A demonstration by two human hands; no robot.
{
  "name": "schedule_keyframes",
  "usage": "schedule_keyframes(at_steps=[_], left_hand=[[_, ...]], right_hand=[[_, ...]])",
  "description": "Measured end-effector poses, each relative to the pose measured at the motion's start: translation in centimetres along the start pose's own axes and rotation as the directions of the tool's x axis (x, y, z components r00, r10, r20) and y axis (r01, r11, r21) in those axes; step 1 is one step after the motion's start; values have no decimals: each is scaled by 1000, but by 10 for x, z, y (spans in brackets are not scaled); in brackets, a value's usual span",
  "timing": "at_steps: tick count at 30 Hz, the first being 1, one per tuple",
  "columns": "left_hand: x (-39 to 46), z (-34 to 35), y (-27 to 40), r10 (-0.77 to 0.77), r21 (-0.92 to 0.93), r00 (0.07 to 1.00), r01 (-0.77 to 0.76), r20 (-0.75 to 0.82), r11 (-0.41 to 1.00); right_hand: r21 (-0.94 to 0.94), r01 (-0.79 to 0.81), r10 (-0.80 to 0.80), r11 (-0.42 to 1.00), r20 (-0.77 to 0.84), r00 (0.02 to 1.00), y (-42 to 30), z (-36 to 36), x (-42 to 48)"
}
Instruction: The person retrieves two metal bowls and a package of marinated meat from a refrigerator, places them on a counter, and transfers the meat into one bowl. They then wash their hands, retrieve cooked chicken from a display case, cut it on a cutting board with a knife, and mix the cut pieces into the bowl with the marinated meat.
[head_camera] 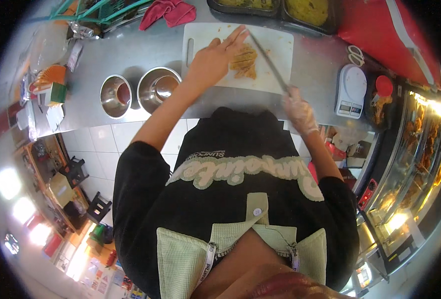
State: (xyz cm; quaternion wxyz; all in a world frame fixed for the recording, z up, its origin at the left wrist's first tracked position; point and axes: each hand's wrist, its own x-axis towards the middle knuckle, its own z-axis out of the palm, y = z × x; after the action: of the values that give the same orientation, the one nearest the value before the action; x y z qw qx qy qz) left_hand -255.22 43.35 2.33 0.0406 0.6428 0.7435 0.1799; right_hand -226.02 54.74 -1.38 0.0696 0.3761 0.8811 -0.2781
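Note:
My right hand (299,110), in a clear plastic glove, grips the handle of a long knife (268,61). The blade slants up and left over a white cutting board (280,41), its tip end beside the fingers of my left hand (214,59). That hand is bare and reaches over the board, its fingers stretched towards the blade; whether they touch it I cannot tell. Under and beside the fingers lies a piece of golden-brown food (244,61), possibly fried meat, cut into strips. Small crumbs are scattered on the board.
Two steel bowls (115,96) stand left of the board on the steel counter (89,63). A red cloth (168,14) and black trays of yellowish food (306,11) are at the back. On the right are a white kitchen scale (351,91), a dark dish with a red-topped item, and a lit food display case (411,160).

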Motion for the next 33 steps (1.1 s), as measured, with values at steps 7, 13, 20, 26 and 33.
schedule_keyframes(at_steps=[7, 13, 20, 26, 33], left_hand=[[14, 56, -47, -10, 269, 972, -56, 235, 961], [16, 74, -59, 19, 208, 970, -71, 242, 976], [10, 76, -68, 3, 222, 966, -62, 257, 973], [12, 69, -69, 17, 297, 973, -86, 230, 951], [-24, -12, 15, -261, -196, 942, 221, -211, 955]], right_hand=[[77, 149, -159, 986, 153, 975, -65, 22, 29], [143, 105, -137, 984, 232, 963, -67, 32, 37], [-10, 115, -110, 993, 217, 970, -75, 50, 42], [-70, 175, -149, 982, 277, 949, -65, 30, 60], [-168, 290, -315, 942, -150, 937, -11, 0, 26]])
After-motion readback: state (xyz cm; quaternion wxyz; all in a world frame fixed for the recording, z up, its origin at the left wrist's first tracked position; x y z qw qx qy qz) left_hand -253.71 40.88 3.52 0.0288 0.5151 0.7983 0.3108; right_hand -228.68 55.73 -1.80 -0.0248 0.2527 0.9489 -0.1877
